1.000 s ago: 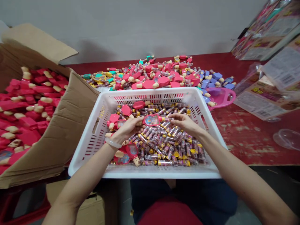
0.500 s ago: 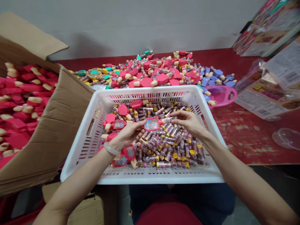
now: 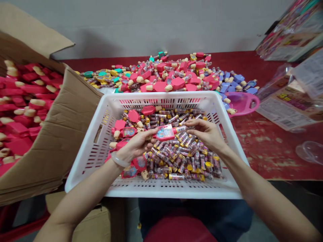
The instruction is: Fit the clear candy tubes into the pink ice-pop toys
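The likeliest trouble, as I judge it, is at the joint between the pink paddle-shaped toy [image 3: 165, 133] and the clear tube [image 3: 180, 129] at its neck: if the two are pressed together at a slant, the tube could bind or sit crooked, and I cannot tell from this view whether it is fully seated. The right hand [image 3: 205, 132] pinches the tube near its outer end with only its fingertips, so a smooth plastic wall could slip out and drop among the loose tubes [image 3: 174, 158] below, where it would be hard to pick out from so many alike. Too hard a squeeze might also dent the thin wall. The left hand [image 3: 138, 144] is closed on the toy's other end, thumb on top and fingers curled beneath; a loose hold there could let the toy twist about its length. The toy is held up over the middle of the white basket [image 3: 174, 193], above the tubes and to the right of the pink toys [image 3: 133, 116] along the basket's left side. Its long axis runs nearly straight across the view, the tube end pointing right and slightly up, toward the right fingertips, and the opposite end pointing left into the left hand. The windowed face is turned up toward the camera, with the tube roughly in line.
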Available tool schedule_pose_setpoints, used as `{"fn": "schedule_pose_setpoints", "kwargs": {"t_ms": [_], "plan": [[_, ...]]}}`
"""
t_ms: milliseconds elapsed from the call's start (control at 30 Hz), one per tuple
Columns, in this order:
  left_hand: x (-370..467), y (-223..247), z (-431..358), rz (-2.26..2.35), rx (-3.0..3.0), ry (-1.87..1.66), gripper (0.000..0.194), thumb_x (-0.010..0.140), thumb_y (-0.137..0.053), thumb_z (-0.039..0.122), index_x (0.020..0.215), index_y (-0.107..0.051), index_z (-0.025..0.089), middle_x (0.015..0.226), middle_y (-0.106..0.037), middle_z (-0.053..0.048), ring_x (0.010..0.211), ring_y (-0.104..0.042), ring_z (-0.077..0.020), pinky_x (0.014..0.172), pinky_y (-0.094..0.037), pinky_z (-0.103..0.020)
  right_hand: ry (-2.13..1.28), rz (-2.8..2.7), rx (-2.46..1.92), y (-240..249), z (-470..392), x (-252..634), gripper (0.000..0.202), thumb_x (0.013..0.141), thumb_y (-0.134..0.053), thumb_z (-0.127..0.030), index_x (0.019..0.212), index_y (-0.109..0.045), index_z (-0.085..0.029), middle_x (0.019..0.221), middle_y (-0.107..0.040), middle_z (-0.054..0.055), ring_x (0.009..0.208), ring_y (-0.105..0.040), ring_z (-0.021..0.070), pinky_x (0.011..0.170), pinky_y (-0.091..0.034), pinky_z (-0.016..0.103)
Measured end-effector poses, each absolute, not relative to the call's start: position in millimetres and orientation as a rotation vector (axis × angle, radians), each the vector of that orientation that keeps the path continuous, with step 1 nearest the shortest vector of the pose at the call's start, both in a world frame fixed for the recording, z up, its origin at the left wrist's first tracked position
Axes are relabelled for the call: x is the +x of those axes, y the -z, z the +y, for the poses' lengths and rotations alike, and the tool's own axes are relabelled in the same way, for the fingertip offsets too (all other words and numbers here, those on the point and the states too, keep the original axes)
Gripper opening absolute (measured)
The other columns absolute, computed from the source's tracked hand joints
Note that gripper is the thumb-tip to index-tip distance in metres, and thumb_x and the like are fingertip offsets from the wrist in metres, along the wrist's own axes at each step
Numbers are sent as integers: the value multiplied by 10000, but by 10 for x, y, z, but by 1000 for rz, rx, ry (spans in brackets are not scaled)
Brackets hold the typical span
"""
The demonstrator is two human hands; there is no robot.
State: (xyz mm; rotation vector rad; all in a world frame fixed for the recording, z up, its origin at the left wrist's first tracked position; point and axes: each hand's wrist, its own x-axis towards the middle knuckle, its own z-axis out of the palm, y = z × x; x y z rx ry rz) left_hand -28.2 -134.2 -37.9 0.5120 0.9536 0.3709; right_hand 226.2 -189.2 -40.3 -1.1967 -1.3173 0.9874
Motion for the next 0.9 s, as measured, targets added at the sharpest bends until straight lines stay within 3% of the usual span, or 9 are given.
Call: {"fn": "schedule_pose_setpoints", "kwargs": {"t_ms": [100,267,400,533,667,733,800,900], "plan": [[-269,471,-1366,968,559,-375,196,858,-618,325,820,-594,134,566,-537,12,387,-428,-24,328,-279,-98,-1004,-1326,-1177,412,-1875,2294,172,683,-791,-268,823,-710,-209,990,-683,43,973,-624,222,859,-520,365],[-252,527,-1422,867,683,-284,269,814,-663,378,790,-585,121,689,-610,-32,539,-541,-65,502,-429,-158,-1056,-1306,-1251,359,-1864,2391,230,658,-803,-288,851,-717,-196,967,-683,53,933,-621,227,799,-511,346],[-218,444,-1529,867,1186,-283,331,769,-700,381,972,-563,159,746,-605,-20,589,-541,-106,541,-407,-206,-1213,-1132,-1245,354,-1858,2355,302,680,-792,-345,921,-689,-194,954,-691,53,901,-630,217,782,-500,331],[-145,411,-1688,1056,1889,-426,375,811,-629,327,1140,-513,188,765,-603,-26,623,-536,-151,611,-392,-255,-1380,-701,-1145,407,-1786,2253,318,705,-761,-451,835,-649,-184,660,-659,22,759,-662,223,704,-522,334],[-89,378,-1801,1028,2163,-470,380,853,-584,350,1192,-523,189,979,-631,-89,798,-587,-203,713,-403,-285,-1414,-473,-1084,448,-1727,2210,370,691,-751,-532,677,-570,-210,435,-522,-32,626,-661,230,605,-526,338],[-67,342,-1832,966,2084,-492,349,860,-583,391,1145,-557,192,963,-629,-71,806,-574,-186,708,-402,-264,-1385,-442,-1064,461,-1731,2192,415,688,-742,-572,639,-536,-216,389,-477,-51,540,-636,205,566,-522,328],[-47,323,-1847,923,1877,-459,299,862,-577,432,1032,-592,186,821,-604,-30,697,-531,-140,620,-382,-227,-1334,-450,-1058,469,-1752,2159,451,682,-730,-613,623,-525,-216,359,-443,-63,472,-605,183,523,-512,313],[-28,376,-1835,852,1325,-255,338,849,-564,504,816,-548,168,597,-479,29,460,-348,-67,426,-238,-185,-1244,-526,-1074,463,-1794,2098,464,677,-725,-630,617,-535,-212,342,-429,-61,439,-590,176,461,-485,289]]}}
